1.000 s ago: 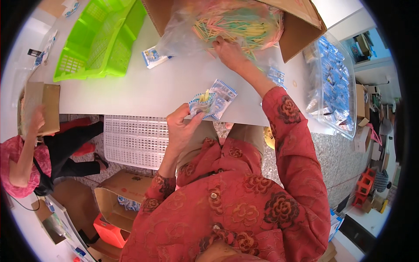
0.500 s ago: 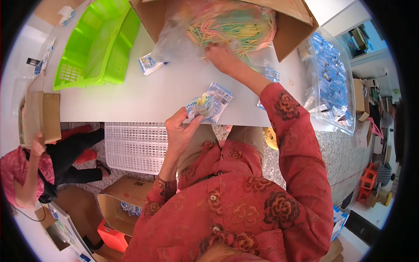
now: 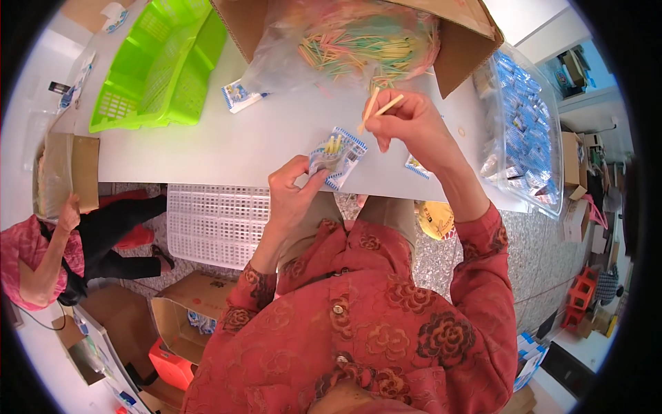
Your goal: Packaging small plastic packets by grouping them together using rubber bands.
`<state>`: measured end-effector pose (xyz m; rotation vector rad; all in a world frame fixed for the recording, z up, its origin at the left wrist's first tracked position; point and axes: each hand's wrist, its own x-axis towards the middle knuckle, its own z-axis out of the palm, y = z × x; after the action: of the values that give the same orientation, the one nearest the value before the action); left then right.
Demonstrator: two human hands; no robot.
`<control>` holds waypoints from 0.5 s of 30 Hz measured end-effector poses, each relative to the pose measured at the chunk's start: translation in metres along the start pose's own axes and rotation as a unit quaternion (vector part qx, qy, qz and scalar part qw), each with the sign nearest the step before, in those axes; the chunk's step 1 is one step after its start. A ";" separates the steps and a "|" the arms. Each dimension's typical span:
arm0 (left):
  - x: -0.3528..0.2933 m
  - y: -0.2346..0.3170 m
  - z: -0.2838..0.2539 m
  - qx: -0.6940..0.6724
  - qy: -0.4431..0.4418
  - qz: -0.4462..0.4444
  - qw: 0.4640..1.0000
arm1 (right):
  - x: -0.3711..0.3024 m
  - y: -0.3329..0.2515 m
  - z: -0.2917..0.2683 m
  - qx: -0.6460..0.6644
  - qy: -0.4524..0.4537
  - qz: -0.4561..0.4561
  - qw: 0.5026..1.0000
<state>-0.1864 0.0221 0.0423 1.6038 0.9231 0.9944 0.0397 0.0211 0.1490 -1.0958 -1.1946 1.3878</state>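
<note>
My left hand (image 3: pixel 293 190) pinches a small blue-and-white plastic packet (image 3: pixel 348 155) over the table's near edge. Several pale yellow sticks (image 3: pixel 334 144) show at the packet's opening. Up and to the right of it, my right hand (image 3: pixel 420 127) holds a few thin yellow sticks (image 3: pixel 372 109) between thumb and fingers. Beyond both hands, a clear plastic bag (image 3: pixel 279 62) full of pink, green and yellow sticks (image 3: pixel 376 52) spills from a cardboard box (image 3: pixel 465 55). One packet (image 3: pixel 241 96) lies near the bag; another packet (image 3: pixel 417 166) is partly hidden behind my right wrist.
A green basket (image 3: pixel 181 90) stands on the table's left, and a clear bin (image 3: pixel 557 162) of blue packets on its right. Below the table edge is a white crate (image 3: pixel 217 228). At far left, another person's hand (image 3: pixel 69 212) touches a cardboard box (image 3: pixel 85 169).
My right hand has drawn back from the stick pile toward me, bringing a few yellow sticks. My left hand with the packet has shifted slightly right and away from me.
</note>
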 end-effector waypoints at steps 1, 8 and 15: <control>0.002 0.001 0.004 0.014 0.010 0.026 1.000 | -0.005 -0.003 0.001 0.008 -0.025 0.006 1.000; 0.004 0.021 0.017 0.065 -0.007 0.065 0.996 | -0.014 0.011 0.005 -0.038 -0.030 0.017 0.999; 0.005 0.021 0.020 0.085 -0.007 0.071 0.994 | -0.022 0.012 0.009 -0.199 -0.001 -0.059 0.978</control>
<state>-0.1642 0.0152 0.0606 1.8384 0.9148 1.0212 0.0326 -0.0022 0.1389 -1.2710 -1.5571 1.0833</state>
